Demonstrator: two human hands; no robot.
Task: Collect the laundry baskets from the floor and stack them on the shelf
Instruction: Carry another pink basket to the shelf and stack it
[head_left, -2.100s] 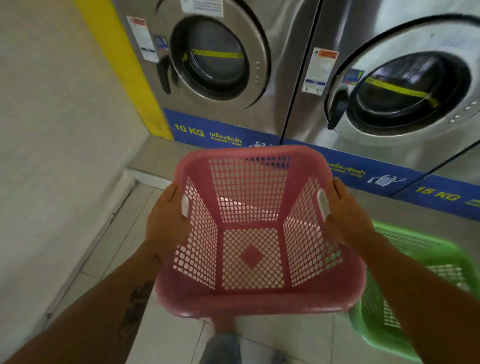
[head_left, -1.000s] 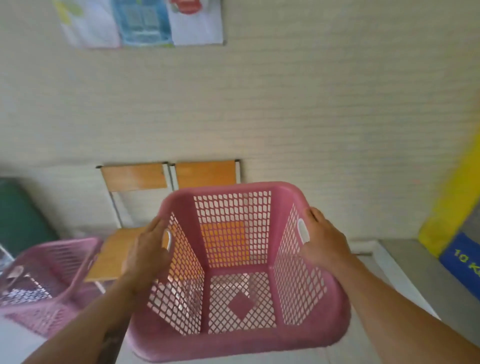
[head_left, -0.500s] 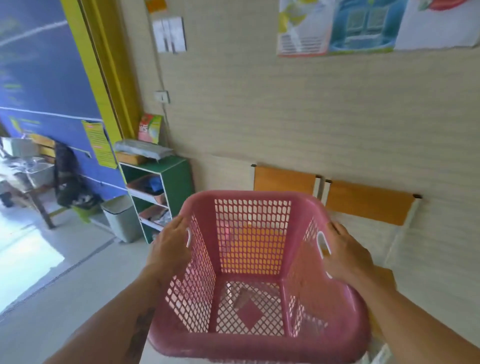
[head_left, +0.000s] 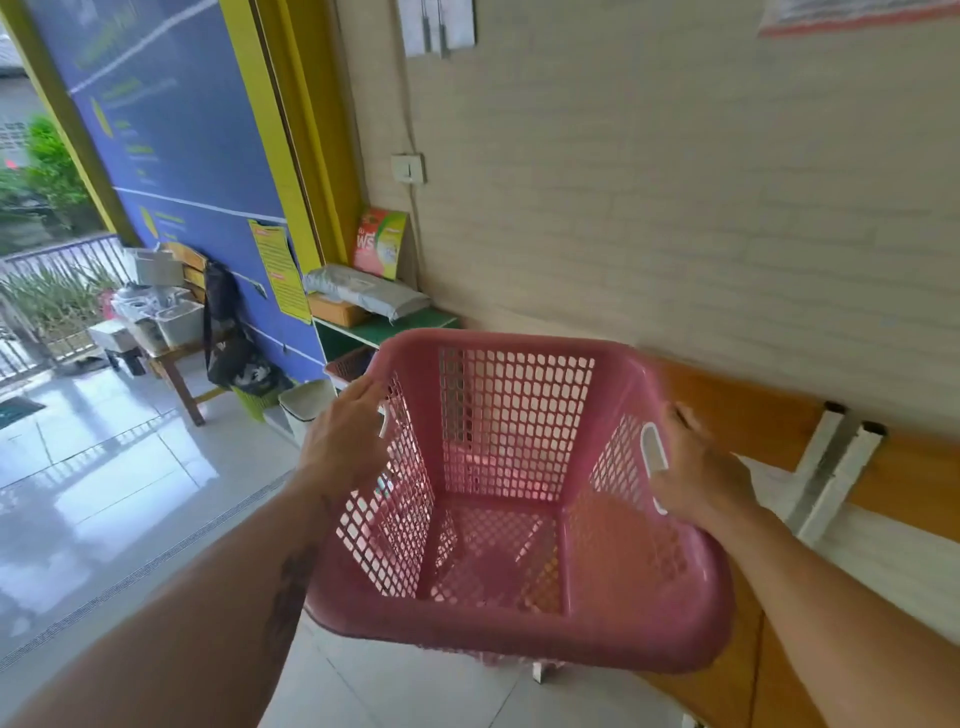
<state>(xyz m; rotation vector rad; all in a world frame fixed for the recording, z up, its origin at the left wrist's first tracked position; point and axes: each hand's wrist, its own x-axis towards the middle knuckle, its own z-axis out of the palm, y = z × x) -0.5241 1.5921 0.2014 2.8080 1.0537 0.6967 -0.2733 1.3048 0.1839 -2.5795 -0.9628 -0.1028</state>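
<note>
Pink laundry basket (head_left: 509, 499) is off the floor, held out in front of the person at about waist height, mouth up and tipped slightly toward the camera, empty. The left hand (head_left: 345, 441) is closed around the left rim beside the handle slot, fingers curled over the top edge. The right hand (head_left: 698, 470) clasps the right rim by the white-looking handle cutout, thumb side up. Both grips sit at matching points on opposite walls, so the load is balanced.

The step in hand is the carry to the green shelf (head_left: 387, 327), which stands at the far left of the wall, just beyond the basket's far rim. Its top already bears a grey packet (head_left: 363, 291), a brown box (head_left: 335, 312) and a bright detergent box (head_left: 380, 243). A lower compartment shows the edge of what looks like another reddish basket (head_left: 350, 364); that is probably the stack to join, though most of it is hidden.

To do this well, I judge the person should keep both hands on the rim until the basket is lined up square with the one below, then lower it straight in so the tapered walls nest without jamming. Orange chairs (head_left: 779, 415) lie close on the right and a white bin (head_left: 306, 402) stands near the shelf's left foot; the approach should pass between them.
</note>
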